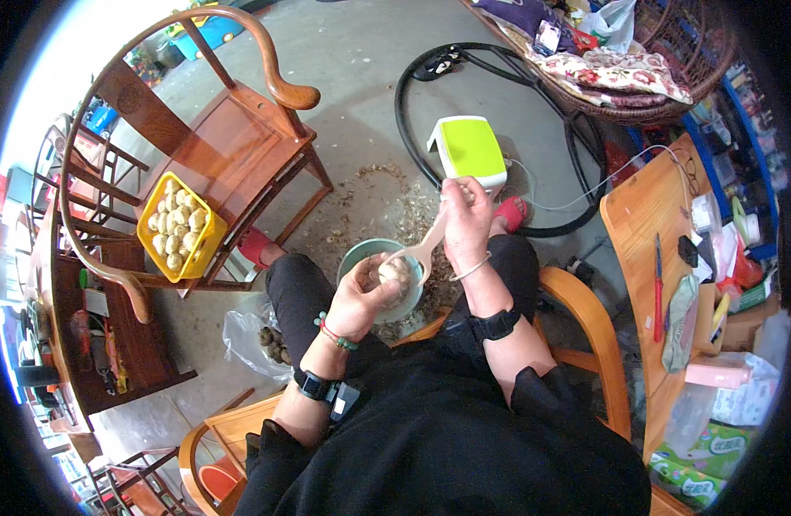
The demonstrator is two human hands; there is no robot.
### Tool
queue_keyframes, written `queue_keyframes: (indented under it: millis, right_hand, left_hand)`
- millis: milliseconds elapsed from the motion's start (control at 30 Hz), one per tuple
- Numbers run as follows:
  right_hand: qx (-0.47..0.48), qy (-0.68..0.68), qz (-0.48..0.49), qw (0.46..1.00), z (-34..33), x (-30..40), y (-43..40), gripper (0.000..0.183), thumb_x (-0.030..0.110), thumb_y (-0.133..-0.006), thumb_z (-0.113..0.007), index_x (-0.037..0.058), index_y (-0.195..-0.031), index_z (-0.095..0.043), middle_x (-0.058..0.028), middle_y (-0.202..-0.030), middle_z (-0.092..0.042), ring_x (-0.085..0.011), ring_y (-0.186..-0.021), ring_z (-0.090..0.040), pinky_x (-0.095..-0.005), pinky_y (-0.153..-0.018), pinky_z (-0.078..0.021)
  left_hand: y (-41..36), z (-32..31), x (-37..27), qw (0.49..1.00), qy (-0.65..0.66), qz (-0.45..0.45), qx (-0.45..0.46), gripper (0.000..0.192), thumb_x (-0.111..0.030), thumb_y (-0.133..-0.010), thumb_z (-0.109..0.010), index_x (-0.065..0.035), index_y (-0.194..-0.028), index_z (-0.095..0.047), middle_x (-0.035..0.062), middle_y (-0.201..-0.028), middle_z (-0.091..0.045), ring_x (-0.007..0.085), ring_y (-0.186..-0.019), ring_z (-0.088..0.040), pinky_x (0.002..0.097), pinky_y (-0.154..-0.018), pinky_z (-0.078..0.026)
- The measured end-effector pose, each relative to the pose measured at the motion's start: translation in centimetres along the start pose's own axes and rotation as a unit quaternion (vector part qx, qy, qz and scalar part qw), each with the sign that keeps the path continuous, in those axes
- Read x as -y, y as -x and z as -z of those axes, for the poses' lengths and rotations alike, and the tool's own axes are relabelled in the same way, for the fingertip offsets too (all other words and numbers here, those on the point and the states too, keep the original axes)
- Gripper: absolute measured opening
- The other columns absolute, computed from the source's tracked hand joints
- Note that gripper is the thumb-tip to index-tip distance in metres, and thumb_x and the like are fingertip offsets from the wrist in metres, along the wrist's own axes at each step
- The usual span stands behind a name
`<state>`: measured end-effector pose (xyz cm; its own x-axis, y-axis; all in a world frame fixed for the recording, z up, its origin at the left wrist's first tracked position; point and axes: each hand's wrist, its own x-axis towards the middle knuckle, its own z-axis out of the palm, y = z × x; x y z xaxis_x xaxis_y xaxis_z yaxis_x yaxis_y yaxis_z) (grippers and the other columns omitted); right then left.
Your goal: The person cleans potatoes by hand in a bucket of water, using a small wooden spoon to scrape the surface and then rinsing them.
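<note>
My left hand [356,298] grips a pale, mostly peeled round tuber [394,271] above a light green bowl [395,312] between my knees. In my right hand [466,226] is the handle of a beige Y-shaped peeler [427,248], its forked head close beside the tuber; whether the blade touches it I cannot tell. My left fingers partly hide the tuber and the bowl's inside. To the left, a yellow plastic basket [207,248] of several pale peeled tubers [176,222] sits on a wooden armchair [231,138].
Peelings [376,193] litter the concrete floor. A clear plastic bag [243,338] with dark unpeeled tubers [274,345] lies by my left leg. Ahead stands a green-topped stool [471,147] near a black ring base [405,109]. A red-handled knife [658,303] rests on the right-hand wooden table [634,213].
</note>
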<state>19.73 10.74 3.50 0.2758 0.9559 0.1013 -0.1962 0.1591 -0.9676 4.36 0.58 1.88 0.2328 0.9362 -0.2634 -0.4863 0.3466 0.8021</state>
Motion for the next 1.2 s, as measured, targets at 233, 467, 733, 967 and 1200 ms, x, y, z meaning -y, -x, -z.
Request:
queue_keyframes:
  millis: [233, 467, 733, 967, 1200]
  right_hand:
    - [-0.015, 0.105, 0.124, 0.987, 1.6, -1.0, -2.1, 0.011, 0.003, -0.081, -0.058, 0.0036, -0.072, -0.051, 0.0058, -0.061, -0.046, -0.0005, -0.054, -0.040, -0.0174, -0.046, -0.0331]
    - [0.034, 0.040, 0.008, 0.999, -0.1, 0.5, -0.3, 0.009, 0.003, -0.080, -0.058, 0.0029, -0.073, -0.053, 0.0062, -0.060, -0.047, -0.0015, -0.053, -0.041, -0.0177, -0.046, -0.0329]
    - [-0.037, 0.038, 0.055, 0.997, 0.3, 0.7, -0.9, 0.012, 0.006, -0.081, -0.057, 0.0030, -0.070, -0.052, 0.0047, -0.058, -0.048, -0.0021, -0.052, -0.042, -0.0186, -0.046, -0.0343]
    - [-0.005, 0.104, 0.047, 0.994, -0.3, 0.1, -0.1, 0.009, 0.006, -0.079, -0.059, 0.0016, -0.072, -0.054, 0.0034, -0.059, -0.050, -0.0032, -0.050, -0.042, -0.0194, -0.044, -0.0340]
    - [-0.020, 0.075, 0.003, 0.997, 0.1, -1.5, -0.9, 0.009, 0.007, -0.078, -0.060, 0.0008, -0.073, -0.055, 0.0035, -0.060, -0.049, -0.0036, -0.051, -0.042, -0.0203, -0.045, -0.0334]
  left_hand:
    - [0.4, -0.4, -0.7, 0.996, -0.090, -0.018, 0.007, 0.045, -0.005, -0.074, -0.068, 0.0025, -0.114, -0.048, 0.0059, -0.103, -0.057, 0.0117, -0.094, -0.054, 0.0255, -0.084, -0.043]
    - [0.4, -0.9, -0.9, 0.968, -0.240, -0.059, -0.034, 0.050, -0.006, -0.070, -0.071, 0.0038, -0.114, -0.048, 0.0071, -0.103, -0.058, 0.0122, -0.096, -0.054, 0.0253, -0.085, -0.043]
    - [0.3, -1.3, -0.6, 0.944, -0.288, -0.143, -0.073, 0.051, -0.003, -0.068, -0.070, 0.0042, -0.114, -0.049, 0.0092, -0.103, -0.059, 0.0123, -0.095, -0.056, 0.0249, -0.083, -0.044]
    - [0.1, -1.7, -0.9, 0.930, -0.319, -0.150, -0.099, 0.049, 0.000, -0.066, -0.067, 0.0047, -0.112, -0.050, 0.0097, -0.097, -0.062, 0.0120, -0.087, -0.059, 0.0247, -0.077, -0.047]
    - [-0.3, -1.4, -0.5, 0.927, -0.310, -0.179, -0.113, 0.045, 0.000, -0.067, -0.064, 0.0053, -0.109, -0.052, 0.0101, -0.095, -0.062, 0.0119, -0.086, -0.059, 0.0250, -0.077, -0.047]
